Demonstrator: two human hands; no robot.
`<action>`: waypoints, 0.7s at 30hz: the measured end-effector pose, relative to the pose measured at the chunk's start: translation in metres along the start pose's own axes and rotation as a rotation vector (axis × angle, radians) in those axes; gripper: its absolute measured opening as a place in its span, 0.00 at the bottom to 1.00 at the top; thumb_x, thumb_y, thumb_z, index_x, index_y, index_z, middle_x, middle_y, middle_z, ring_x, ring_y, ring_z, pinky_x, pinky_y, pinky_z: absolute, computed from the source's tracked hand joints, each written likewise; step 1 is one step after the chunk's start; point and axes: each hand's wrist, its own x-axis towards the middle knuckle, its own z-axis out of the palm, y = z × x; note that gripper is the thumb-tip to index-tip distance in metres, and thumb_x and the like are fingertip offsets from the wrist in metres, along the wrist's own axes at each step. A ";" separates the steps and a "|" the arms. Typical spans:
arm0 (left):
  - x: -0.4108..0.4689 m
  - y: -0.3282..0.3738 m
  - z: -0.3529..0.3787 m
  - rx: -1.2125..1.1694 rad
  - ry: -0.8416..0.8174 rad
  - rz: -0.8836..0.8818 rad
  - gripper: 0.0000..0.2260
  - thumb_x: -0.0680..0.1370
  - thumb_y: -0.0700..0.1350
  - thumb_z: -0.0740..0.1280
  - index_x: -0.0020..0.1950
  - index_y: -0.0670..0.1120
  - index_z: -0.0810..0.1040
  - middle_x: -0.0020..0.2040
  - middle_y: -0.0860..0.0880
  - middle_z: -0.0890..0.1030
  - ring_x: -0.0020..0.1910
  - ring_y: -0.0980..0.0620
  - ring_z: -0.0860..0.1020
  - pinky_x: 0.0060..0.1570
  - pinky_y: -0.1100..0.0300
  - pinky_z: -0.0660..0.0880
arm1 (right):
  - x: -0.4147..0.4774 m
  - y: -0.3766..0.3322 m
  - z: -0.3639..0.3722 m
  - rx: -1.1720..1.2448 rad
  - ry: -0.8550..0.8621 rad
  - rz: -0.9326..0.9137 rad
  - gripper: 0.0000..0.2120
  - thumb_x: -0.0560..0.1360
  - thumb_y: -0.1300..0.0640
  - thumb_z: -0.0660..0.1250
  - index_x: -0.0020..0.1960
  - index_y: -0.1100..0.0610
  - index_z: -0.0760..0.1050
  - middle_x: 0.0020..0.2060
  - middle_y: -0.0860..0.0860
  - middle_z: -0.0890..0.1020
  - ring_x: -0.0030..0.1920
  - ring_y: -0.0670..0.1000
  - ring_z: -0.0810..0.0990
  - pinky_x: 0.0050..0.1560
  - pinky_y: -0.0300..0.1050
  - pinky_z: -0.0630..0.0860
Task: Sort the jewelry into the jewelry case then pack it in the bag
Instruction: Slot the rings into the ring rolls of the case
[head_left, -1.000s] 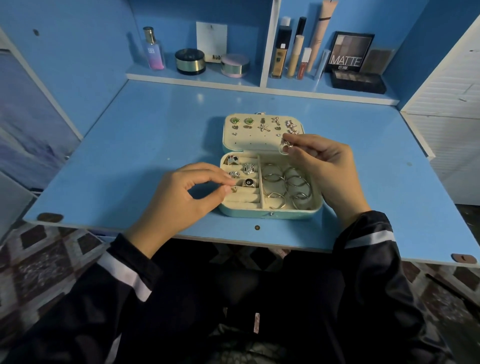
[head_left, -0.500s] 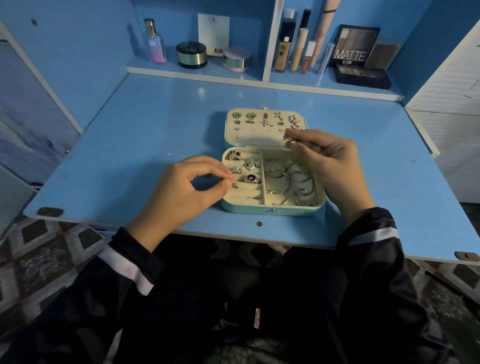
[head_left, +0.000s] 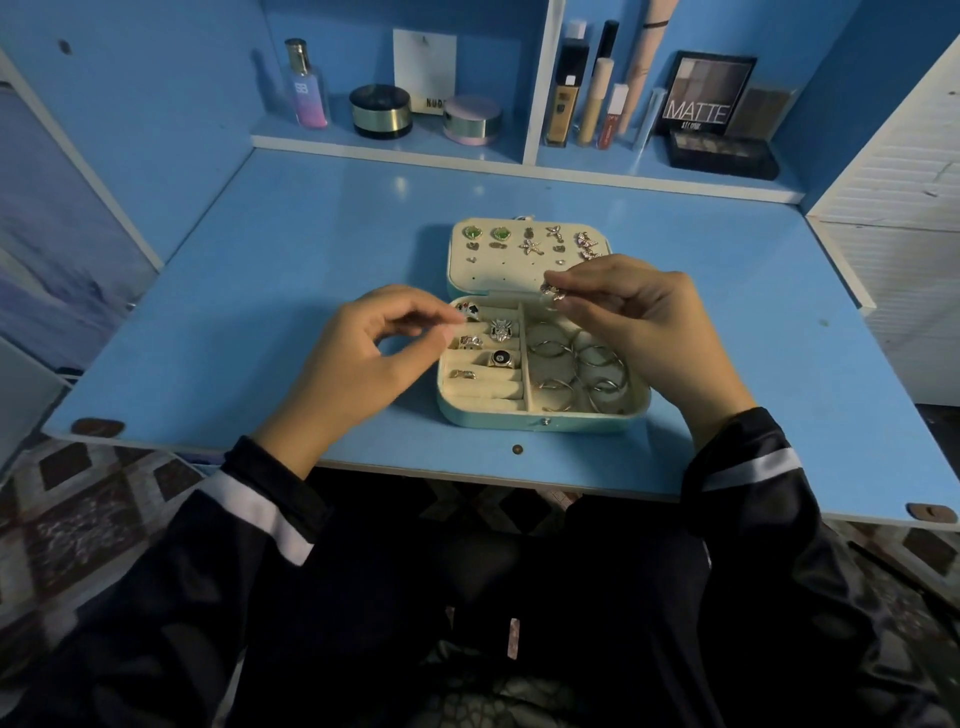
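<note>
Colleague: Where's the case?

Me: I see the case (head_left: 483, 420) open at mid-desk (head_left: 260, 270), near the front edge, between the two hands. It has a pale teal shell, a cream lining and a small metal clasp (head_left: 545, 422) on the front wall.

Colleague: What's inside?

Me: The lid (head_left: 483, 278) stands tilted back, its cream inside dotted with holes. Studs (head_left: 530, 247) fill the top rows: two green ones at the left, a starfish shape near the middle. In the base, the left half has padded rolls (head_left: 488, 389) with rings (head_left: 501, 330) tucked in, one with a dark round face. The right half is one open compartment holding several thin silver hoops (head_left: 576, 364), overlapping.

Colleague: And the hands?

Me: From my seat, the right hand (head_left: 644, 327) is above the case's back right. Its thumb and forefinger pinch a small silvery piece (head_left: 551, 292) just in front of the lid's lower edge. What kind of piece it is, I can't make out. The left hand (head_left: 358, 364) hovers at the case's left rim, thumb and forefinger tips pressed together, the other fingers curled. Whether something tiny sits between them I cannot tell.

Colleague: Anything else?

Me: Bottles (head_left: 306, 88), jars (head_left: 381, 111) and a palette (head_left: 701, 98) marked MATTE stand on the shelf (head_left: 519, 166) behind, well apart from the case. The sleeves (head_left: 260, 509) are dark with a white band.
</note>
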 end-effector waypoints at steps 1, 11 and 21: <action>0.003 -0.003 0.002 0.025 0.056 0.012 0.08 0.77 0.41 0.69 0.50 0.54 0.81 0.51 0.55 0.83 0.53 0.57 0.80 0.59 0.59 0.76 | 0.000 -0.002 0.001 -0.006 -0.018 0.002 0.13 0.73 0.66 0.71 0.56 0.56 0.81 0.46 0.49 0.82 0.44 0.42 0.79 0.45 0.33 0.75; 0.019 -0.023 0.013 0.380 -0.017 -0.073 0.21 0.83 0.51 0.60 0.76 0.50 0.67 0.77 0.56 0.65 0.74 0.61 0.62 0.68 0.72 0.58 | -0.012 -0.013 0.013 0.081 -0.259 0.049 0.12 0.71 0.68 0.71 0.53 0.58 0.81 0.42 0.46 0.86 0.45 0.43 0.83 0.51 0.36 0.78; 0.016 -0.018 0.015 0.444 -0.038 -0.071 0.21 0.85 0.50 0.55 0.78 0.49 0.64 0.77 0.53 0.65 0.75 0.56 0.64 0.70 0.66 0.59 | -0.019 -0.009 0.015 0.067 -0.398 0.055 0.09 0.71 0.64 0.72 0.51 0.62 0.82 0.43 0.52 0.85 0.41 0.44 0.82 0.44 0.36 0.77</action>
